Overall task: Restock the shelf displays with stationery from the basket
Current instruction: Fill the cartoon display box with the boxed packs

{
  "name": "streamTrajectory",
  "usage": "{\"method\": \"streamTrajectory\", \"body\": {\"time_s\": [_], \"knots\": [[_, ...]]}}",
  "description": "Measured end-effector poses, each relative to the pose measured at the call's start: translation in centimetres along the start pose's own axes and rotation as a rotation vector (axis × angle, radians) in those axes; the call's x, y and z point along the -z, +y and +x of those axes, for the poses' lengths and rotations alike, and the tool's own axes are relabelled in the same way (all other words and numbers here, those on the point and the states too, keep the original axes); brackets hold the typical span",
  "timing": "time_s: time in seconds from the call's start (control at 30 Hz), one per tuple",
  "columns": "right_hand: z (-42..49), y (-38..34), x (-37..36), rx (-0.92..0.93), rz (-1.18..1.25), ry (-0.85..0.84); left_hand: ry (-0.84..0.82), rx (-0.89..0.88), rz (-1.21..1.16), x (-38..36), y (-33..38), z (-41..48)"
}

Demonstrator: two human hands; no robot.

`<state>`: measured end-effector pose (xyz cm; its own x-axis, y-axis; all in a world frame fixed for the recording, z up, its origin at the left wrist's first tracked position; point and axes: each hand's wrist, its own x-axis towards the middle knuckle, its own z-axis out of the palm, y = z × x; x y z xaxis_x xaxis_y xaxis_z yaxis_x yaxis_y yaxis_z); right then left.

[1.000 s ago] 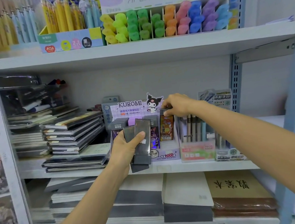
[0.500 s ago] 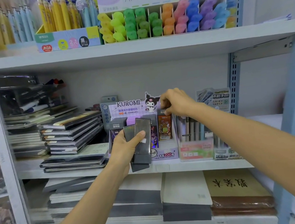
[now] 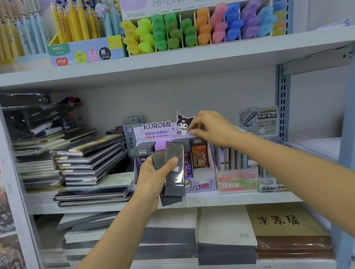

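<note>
One shelf matters, the middle board. Kuromi box stands on it at centre, with notebooks stacked at its 9 o'clock. Basket not in view. Left hand grips a small fan of packs just in front of the box, thumb across the front one. Right hand hovers at 1 o'clock from them, above the orange pack standing in the box's right slot. Its fingers are curled together; cannot tell whether they pinch anything. Judgement: packs are being filed into slots one at a time. To do it well, take the front pack by its top edge and keep it upright, face out. Lower it into a row with room and press it back until flush. Keep the left grip firm so the remaining packs don't slide. Materials: shelf looks like painted metal, smooth. Box is thin printed card; its walls will likely flex, and a knuckle could bend the header. Packs are flat, long rectangles in glossy film with a holographic sheen, probably slippery.
</note>
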<state>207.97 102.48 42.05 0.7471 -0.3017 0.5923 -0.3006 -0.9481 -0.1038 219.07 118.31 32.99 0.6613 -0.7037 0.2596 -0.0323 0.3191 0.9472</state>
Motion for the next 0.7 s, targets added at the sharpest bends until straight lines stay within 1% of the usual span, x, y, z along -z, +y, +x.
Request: {"method": "streamTrajectory", "body": {"time_s": [0.03, 0.07, 0.1, 0.13, 0.17, 0.2, 0.23, 0.27, 0.33, 0.37, 0.43, 0.53, 0.6, 0.63, 0.7], "knots": [[-0.4, -0.4, 0.2, -0.007, 0.184, 0.045, -0.004, -0.007, -0.001, -0.1, 0.1, -0.1], [-0.9, -0.9, 0.3, -0.016, 0.358, 0.037, -0.010, -0.012, -0.004, -0.3, 0.1, -0.2], [-1.2, -1.4, 0.4, -0.026, 0.497, -0.026, -0.017, -0.015, -0.007, -0.5, 0.2, -0.3], [-1.6, -1.8, 0.3, -0.034, 0.588, -0.113, -0.026, -0.015, -0.010, -0.7, 0.3, -0.4], [-1.9, -2.1, 0.3, -0.034, 0.634, -0.193, -0.040, -0.012, -0.011, -0.8, 0.4, -0.6], [-2.1, -2.2, 0.2, -0.026, 0.656, -0.239, -0.059, -0.003, -0.017, -1.0, 0.6, -0.8], [-2.2, -2.2, 0.1, -0.023, 0.681, -0.240, -0.083, 0.013, -0.027, -1.0, 0.9, -1.0], [-2.3, -2.2, 0.1, -0.034, 0.723, -0.207, -0.105, 0.036, -0.044, -1.0, 1.2, -1.2], [-2.6, -2.4, 0.3, -0.109, 0.831, -0.083, -0.117, 0.082, -0.056, -0.8, 1.7, -1.5], [-2.7, -2.2, 0.5, -0.138, 0.855, -0.024, -0.090, 0.097, -0.036, -0.6, 1.9, -1.5], [-3.1, -1.9, 0.8, -0.130, 0.836, 0.019, -0.004, 0.115, -0.007, -0.2, 2.2, -1.8], [-4.1, -1.6, 1.4, 0.003, 0.736, -0.070, 0.033, 0.146, -0.115, 0.0, 3.1, -2.2], [-4.7, -1.5, 1.5, 0.082, 0.603, -0.127, 0.046, 0.186, -0.158, 0.0, 3.9, -2.5], [-5.0, -1.6, 1.4, 0.099, 0.529, -0.120, 0.054, 0.205, -0.168, -0.1, 4.2, -2.7], [-5.4, -1.7, 1.3, 0.093, 0.459, -0.043, 0.043, 0.218, -0.178, -0.1, 4.7, -2.9]]}}
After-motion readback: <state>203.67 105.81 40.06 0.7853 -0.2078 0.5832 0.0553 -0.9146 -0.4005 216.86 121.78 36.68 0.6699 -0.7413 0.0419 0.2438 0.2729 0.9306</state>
